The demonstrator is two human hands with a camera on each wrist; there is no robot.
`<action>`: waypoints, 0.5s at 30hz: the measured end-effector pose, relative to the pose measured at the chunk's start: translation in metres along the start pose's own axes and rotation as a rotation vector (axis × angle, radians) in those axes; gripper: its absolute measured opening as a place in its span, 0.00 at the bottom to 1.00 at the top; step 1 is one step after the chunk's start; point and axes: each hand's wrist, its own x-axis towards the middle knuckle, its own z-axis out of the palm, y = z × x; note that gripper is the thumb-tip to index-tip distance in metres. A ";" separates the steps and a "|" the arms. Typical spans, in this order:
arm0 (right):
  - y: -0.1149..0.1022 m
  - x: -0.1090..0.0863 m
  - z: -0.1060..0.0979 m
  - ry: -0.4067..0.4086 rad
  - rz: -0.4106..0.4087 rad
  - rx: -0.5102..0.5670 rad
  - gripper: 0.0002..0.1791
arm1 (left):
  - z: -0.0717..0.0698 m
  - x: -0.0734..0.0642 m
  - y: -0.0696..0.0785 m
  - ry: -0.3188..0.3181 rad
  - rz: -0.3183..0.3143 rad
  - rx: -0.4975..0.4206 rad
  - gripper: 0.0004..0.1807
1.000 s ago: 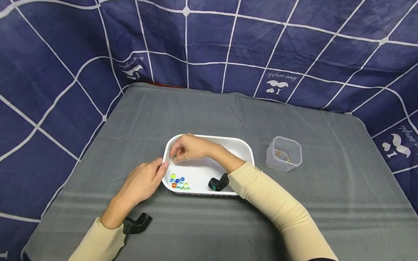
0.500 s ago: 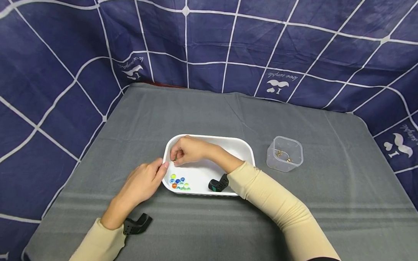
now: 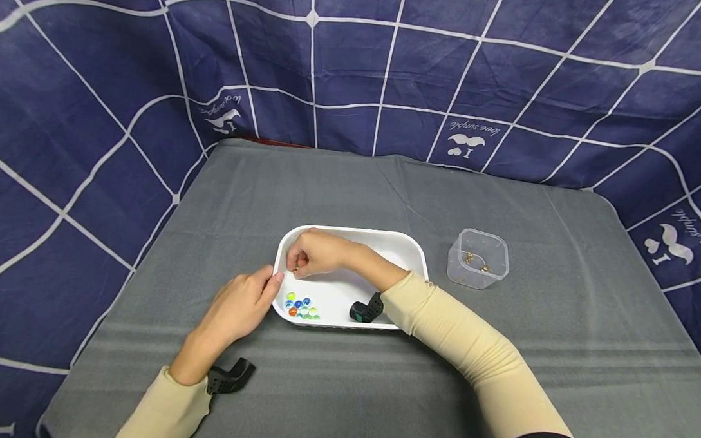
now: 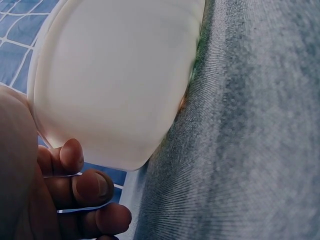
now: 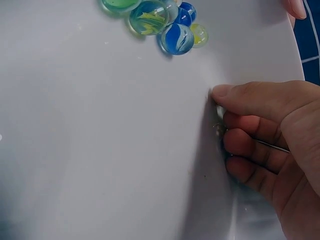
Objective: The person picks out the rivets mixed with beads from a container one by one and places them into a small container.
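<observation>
My left hand [image 3: 237, 307] grips the left rim of a white tray [image 3: 335, 287], thumb on top. In the left wrist view, its curled fingers [image 4: 95, 186] lie outside the tray wall. Inside the tray's left end, my right hand [image 3: 319, 251] has thumb and fingertips drawn together. The right wrist view shows a small shiny piece [image 5: 218, 128] at those fingertips, mostly hidden, so its kind is unclear. Several coloured glass marbles [image 3: 298, 304] sit in the tray's near left corner, a blue-and-white marble [image 5: 177, 39] among them.
A clear plastic container [image 3: 477, 279] stands right of the tray, with small gold-coloured pieces [image 3: 474, 261] inside. Grey cloth [image 3: 349, 187] covers the table. A blue curtain [image 3: 345, 58] with white lines hangs behind and at the sides.
The right hand has dipped slightly toward the tray floor and its fingers have drawn closer together. A bit of green at its fingertips is now out of sight. The left hand stays put.
</observation>
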 end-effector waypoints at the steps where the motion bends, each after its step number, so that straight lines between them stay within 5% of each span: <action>1: 0.000 0.000 0.000 0.001 0.000 -0.003 0.02 | 0.000 0.000 0.000 -0.001 -0.001 -0.002 0.18; 15: -0.004 -0.004 -0.004 0.028 0.002 0.026 0.04 | -0.001 0.000 0.001 -0.006 0.000 -0.008 0.17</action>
